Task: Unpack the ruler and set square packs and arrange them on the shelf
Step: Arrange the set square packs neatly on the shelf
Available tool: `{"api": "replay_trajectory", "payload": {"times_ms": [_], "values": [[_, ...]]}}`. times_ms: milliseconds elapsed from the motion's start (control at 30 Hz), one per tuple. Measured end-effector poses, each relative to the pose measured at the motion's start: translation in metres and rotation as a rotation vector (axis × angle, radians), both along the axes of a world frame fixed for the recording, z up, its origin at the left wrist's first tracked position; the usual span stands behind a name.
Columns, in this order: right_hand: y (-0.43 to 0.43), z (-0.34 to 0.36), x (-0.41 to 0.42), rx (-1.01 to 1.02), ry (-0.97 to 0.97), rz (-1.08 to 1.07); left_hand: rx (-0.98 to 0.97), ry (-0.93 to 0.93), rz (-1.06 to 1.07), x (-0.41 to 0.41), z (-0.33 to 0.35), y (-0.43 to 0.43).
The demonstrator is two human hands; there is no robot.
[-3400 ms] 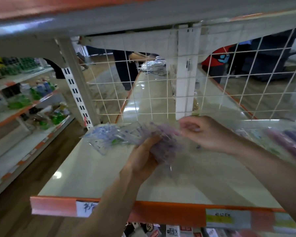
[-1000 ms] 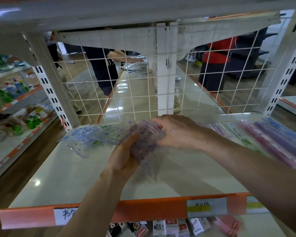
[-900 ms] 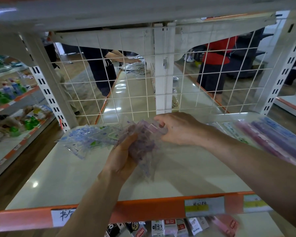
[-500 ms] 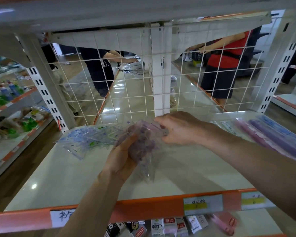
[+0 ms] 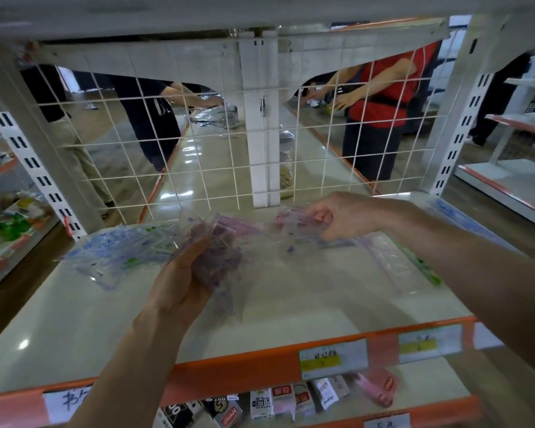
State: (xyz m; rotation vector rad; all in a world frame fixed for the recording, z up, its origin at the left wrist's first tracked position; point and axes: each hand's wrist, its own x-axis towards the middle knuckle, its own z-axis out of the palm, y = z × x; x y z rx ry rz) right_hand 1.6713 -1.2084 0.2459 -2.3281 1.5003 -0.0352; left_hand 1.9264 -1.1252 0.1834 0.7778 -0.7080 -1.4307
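My left hand [image 5: 183, 279] grips a bundle of clear purple ruler and set square packs [image 5: 220, 257] above the white shelf [image 5: 74, 319]. My right hand [image 5: 343, 216] pinches one pinkish pack [image 5: 294, 223], held a little to the right of the bundle. A fan of blue and green packs [image 5: 118, 251] lies on the shelf to the left. More packs [image 5: 396, 261] lie flat on the right side of the shelf, with blue ones [image 5: 464, 217] at the far right, partly behind my right forearm.
A white wire grid [image 5: 204, 156] closes the back of the shelf; people stand beyond it. An orange front rail with price labels [image 5: 334, 358] edges the shelf. Small boxed goods [image 5: 278, 403] sit on the shelf below. The upper shelf [image 5: 260, 13] hangs close overhead.
My right hand has pulled one pack out of the bundle and moved it to the right. My left hand stays in place with the bundle.
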Motion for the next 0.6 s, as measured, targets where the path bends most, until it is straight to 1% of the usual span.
{"api": "replay_trajectory", "payload": {"times_ms": [433,600], "values": [[-0.005,-0.012,0.003,-0.001,0.187,0.0,-0.022,0.033,-0.036,0.003,-0.003,-0.005],[-0.008,-0.015,0.004,-0.02,0.245,0.011,-0.04,0.012,-0.055,0.004,-0.005,-0.005]]}}
